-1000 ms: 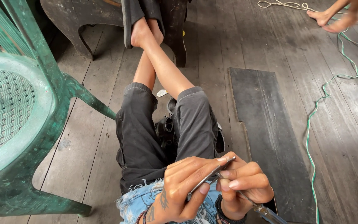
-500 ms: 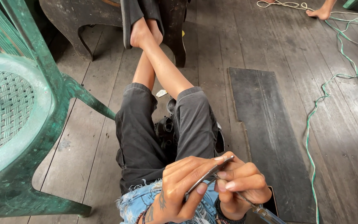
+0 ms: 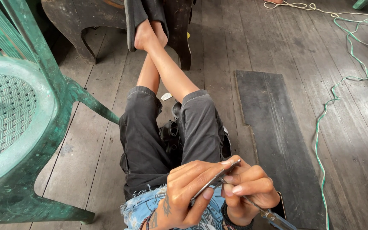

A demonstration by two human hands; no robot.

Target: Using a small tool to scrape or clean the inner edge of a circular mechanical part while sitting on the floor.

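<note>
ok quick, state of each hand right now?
Left hand: closed, pinching a thin metal strip.
Right hand: closed around a slim tool, its tip at the strip.

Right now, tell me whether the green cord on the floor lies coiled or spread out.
Spread out: the green cord trails loosely across the wooden floor in one long wavy line.

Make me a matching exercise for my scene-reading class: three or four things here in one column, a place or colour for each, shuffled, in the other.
Things:
1. plastic chair
2. dark board
3. cord
4. thin metal strip

Places or colours:
A. green and white, trailing over the floor
B. pinched in the left hand
C. green, at the picture's left
D. flat on the planks, right of the legs

Pairs: 1-C, 2-D, 3-A, 4-B
</note>
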